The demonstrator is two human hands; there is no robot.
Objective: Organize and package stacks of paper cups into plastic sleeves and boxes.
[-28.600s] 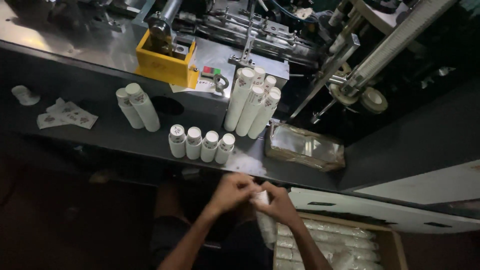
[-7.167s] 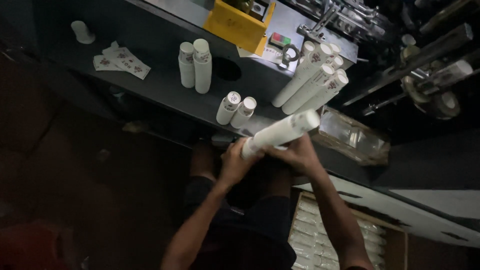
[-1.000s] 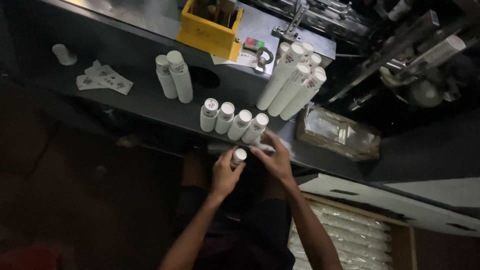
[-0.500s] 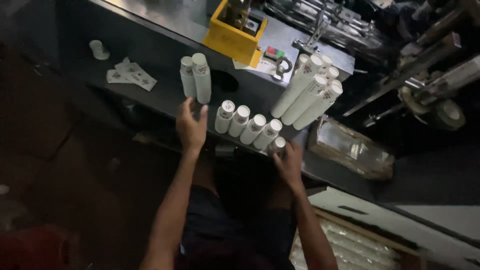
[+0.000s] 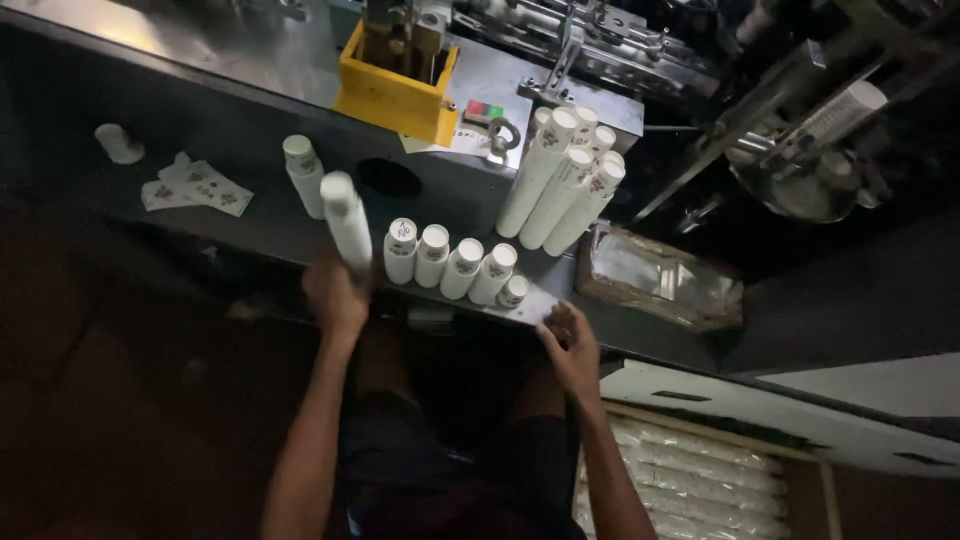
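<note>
Dark bench (image 5: pixel 250 190), yellow box (image 5: pixel 397 85) at its back. Tall cup stacks (image 5: pixel 560 180) lean right of centre. Row of short stacks (image 5: pixel 450 262) along front edge. Left hand (image 5: pixel 335 295) wrapped around a cup stack (image 5: pixel 346 222), lifted and tilted. Right hand (image 5: pixel 572 345) loosely open on bench edge, just beside last small cup (image 5: pixel 513 292).

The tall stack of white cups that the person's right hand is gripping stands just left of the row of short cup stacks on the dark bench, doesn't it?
Not quite: it is the left hand, not the right, whose grip is on the tall stack of white cups, as the head view shows. It does stand just left of the row of short cup stacks on the dark bench. The right hand rests at the bench edge.
</note>
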